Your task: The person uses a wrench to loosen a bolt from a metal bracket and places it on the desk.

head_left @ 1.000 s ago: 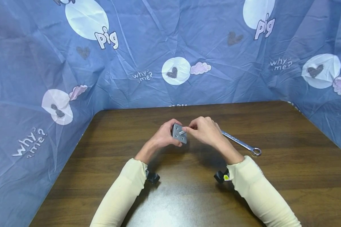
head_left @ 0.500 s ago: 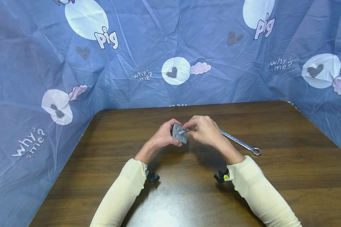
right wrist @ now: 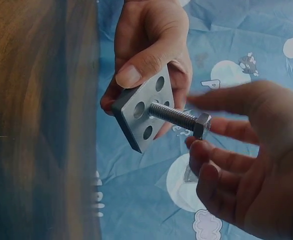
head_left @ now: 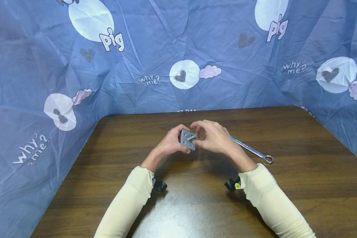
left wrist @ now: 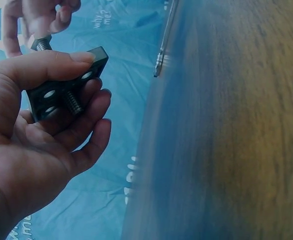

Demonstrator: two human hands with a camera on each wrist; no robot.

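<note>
My left hand [head_left: 172, 142] grips a square grey metal plate [right wrist: 129, 122] by its edges, thumb on one side and fingers on the other. Several round holes pierce the plate. A hex bolt [right wrist: 176, 117] runs through the middle hole, its long threaded shank and head standing out towards my right hand [right wrist: 259, 150]. The bolt's threaded end [left wrist: 73, 103] pokes out of the plate's other face in the left wrist view. Around the bolt head, my right fingers are spread loosely; one fingertip lies right at the head's lower edge, while the upper finger is blurred and apart from it.
To the right of my right hand, a shiny combination wrench [head_left: 256, 152] lies on the brown wooden table [head_left: 196, 198], its upper end hidden behind the hand. A blue printed cloth [head_left: 142, 39] hangs around the table's back and sides. A dark camera [head_left: 160, 185] sits at my left wrist.
My right fingers have gone from pinching the bolt to spreading apart around its head, which now shows between them. My left hand and the plate have stayed nearly still.
</note>
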